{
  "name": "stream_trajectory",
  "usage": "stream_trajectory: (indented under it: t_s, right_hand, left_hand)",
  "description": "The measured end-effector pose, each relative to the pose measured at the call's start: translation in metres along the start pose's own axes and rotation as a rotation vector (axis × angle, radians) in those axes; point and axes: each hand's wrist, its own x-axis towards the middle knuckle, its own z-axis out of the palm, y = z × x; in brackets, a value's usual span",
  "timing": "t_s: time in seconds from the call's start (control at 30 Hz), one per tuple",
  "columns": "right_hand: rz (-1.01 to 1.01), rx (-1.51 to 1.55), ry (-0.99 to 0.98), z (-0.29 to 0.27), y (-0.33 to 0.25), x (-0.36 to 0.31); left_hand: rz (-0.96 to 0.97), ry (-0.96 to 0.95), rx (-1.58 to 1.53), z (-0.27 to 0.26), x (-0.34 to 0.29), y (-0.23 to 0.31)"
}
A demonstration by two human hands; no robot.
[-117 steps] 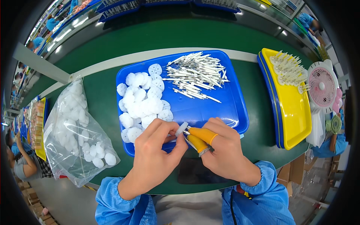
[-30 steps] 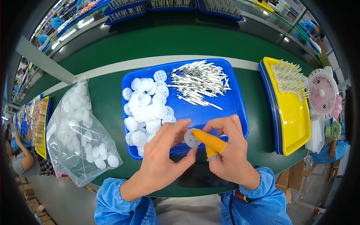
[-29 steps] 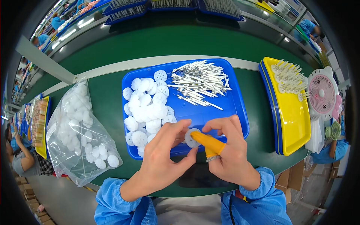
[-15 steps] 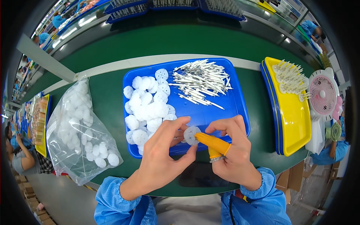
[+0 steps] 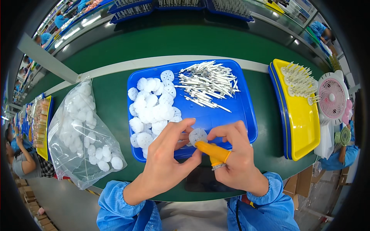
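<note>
A translucent, round plastic disc with fine spoke-like lines [image 5: 198, 136] is held between my two hands above the near edge of a blue tray [image 5: 235, 117]. My left hand [image 5: 165, 154] has its fingers curled around the disc's left side. On my right hand [image 5: 237, 158], yellow finger covers wrap some fingers. A yellow-covered tip presses the disc's lower right, and a bare fingertip meets its right edge. Inside the tray, similar whitish discs [image 5: 152, 109] are heaped at left. A pile of thin white sticks with dark wire-like ends [image 5: 208, 82] lies at the back right.
A clear plastic bag of white discs [image 5: 83, 134] lies at left. To the right, a yellow tray [image 5: 304, 131] atop blue ones holds upright white sticks [image 5: 298, 79]. Beyond it stands a pink-and-white fan [image 5: 332, 96]. Filled blue trays [image 5: 179, 4] line the back; other people sit at both sides.
My right hand has shifted slightly left, its yellow-covered finger moving lower on the disc and a bare fingertip coming to its edge. The disc has turned a little; my left hand stays nearly still.
</note>
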Motion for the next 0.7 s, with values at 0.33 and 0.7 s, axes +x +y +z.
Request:
stream_trajectory:
  t_s: [0.33, 0.7]
  right_hand:
    - [0.026, -0.02, -0.003, 0.0031, -0.0005, 0.0039]
    - [0.058, -0.019, -0.01, 0.0049, 0.0024, 0.0023]
  left_hand:
    - [-0.012, 0.0, -0.005, 0.003, -0.0013, 0.0013]
    - [0.026, -0.044, 0.065, 0.0034, -0.0034, 0.0039]
